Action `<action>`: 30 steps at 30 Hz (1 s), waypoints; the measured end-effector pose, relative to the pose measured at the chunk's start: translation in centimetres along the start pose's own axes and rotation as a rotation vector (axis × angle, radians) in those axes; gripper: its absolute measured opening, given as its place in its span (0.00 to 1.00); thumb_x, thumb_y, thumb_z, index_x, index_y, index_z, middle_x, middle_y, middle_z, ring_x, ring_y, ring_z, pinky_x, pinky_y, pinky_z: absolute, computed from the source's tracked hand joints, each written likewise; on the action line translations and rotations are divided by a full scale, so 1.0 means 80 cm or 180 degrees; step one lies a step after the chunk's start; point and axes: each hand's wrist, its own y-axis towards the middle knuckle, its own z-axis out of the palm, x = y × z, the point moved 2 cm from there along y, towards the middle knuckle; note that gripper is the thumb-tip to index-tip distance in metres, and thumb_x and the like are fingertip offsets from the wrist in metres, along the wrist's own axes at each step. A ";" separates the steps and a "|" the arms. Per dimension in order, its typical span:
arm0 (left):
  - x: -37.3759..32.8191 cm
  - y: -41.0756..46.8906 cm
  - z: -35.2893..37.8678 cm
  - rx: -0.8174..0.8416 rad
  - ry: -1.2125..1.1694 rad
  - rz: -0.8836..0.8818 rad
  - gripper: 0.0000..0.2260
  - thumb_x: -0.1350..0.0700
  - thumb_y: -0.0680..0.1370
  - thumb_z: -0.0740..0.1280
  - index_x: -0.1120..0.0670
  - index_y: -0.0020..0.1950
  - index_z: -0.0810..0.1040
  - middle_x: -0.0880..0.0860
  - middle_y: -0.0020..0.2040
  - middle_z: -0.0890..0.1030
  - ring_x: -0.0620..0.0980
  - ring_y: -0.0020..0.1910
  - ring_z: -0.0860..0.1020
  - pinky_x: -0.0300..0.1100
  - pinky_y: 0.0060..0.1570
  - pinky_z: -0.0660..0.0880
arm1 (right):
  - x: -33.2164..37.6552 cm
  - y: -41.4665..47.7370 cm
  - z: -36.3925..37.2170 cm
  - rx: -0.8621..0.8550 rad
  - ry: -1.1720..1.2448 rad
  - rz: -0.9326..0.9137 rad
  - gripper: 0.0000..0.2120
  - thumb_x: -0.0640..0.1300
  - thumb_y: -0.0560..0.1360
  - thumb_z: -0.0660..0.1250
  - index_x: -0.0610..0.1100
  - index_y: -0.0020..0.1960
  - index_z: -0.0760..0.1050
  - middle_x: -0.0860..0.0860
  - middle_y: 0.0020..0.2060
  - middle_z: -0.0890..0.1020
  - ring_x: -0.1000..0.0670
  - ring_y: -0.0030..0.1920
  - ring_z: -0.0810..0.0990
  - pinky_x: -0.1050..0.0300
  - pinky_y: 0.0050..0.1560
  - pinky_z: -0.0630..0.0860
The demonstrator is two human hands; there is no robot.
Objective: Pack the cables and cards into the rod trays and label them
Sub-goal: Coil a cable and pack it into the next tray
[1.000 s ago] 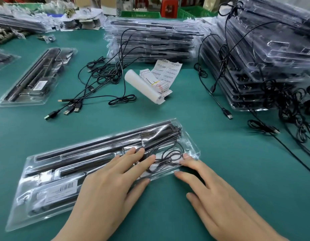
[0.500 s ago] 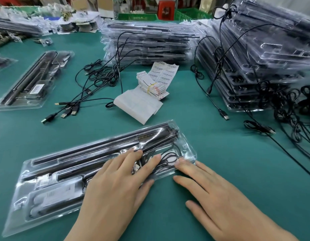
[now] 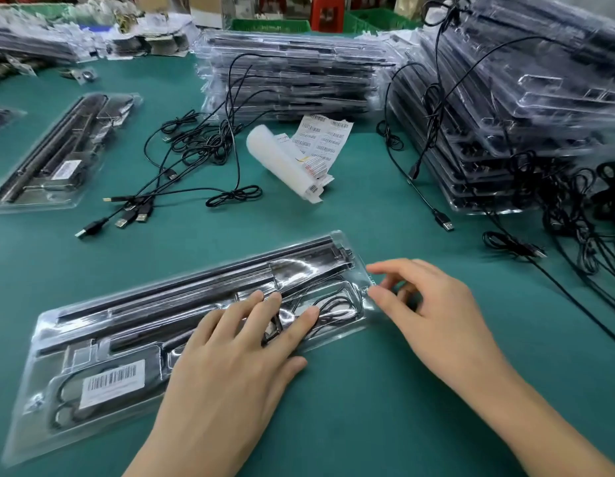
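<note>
A person's two bare hands work at a green counter (image 3: 385, 407), seen from above. Directly in front lies a clear plastic rod tray (image 3: 30, 407), set slantwise, with long black rods (image 3: 196, 284) seated in its channels.

The left hand (image 3: 237, 356) lies flat on the tray's middle, fingers straight and spread, apparently pressing it down so it neither slides nor springs up. Under its fingertips a coiled black cable (image 3: 337, 308) sits in the compartment at the tray's right end. A white barcode label (image 3: 115, 378) is stuck over the compartment at the left end, so this tray looks packed and labelled, probably being pressed shut or checked.

The right hand (image 3: 433, 311) is at the tray's right edge, fingers loosely bent and apart, gripping nothing. Its thumb tip is at the rim; whether it touches is unclear.

Supplies sit within reach beyond the tray: a curled strip of label backing (image 3: 282, 160) with barcode sheets (image 3: 320, 136), and a tangle of loose USB cables (image 3: 182, 156). Another labelled tray (image 3: 58, 153) lies set aside at far left. Stacks of trays stand at centre back (image 3: 292, 74) and at right (image 3: 505, 115), cables draped over them.
</note>
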 end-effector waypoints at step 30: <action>0.036 0.035 0.018 0.0768 0.0091 0.0485 0.25 0.39 0.85 0.48 0.41 0.82 0.61 0.51 0.82 0.61 0.57 0.80 0.60 0.59 0.76 0.60 | 0.005 0.014 -0.011 0.0691 -0.0867 -0.1113 0.21 0.48 0.77 0.69 0.49 0.70 0.77 0.60 0.65 0.79 0.59 0.74 0.68 0.62 0.72 0.65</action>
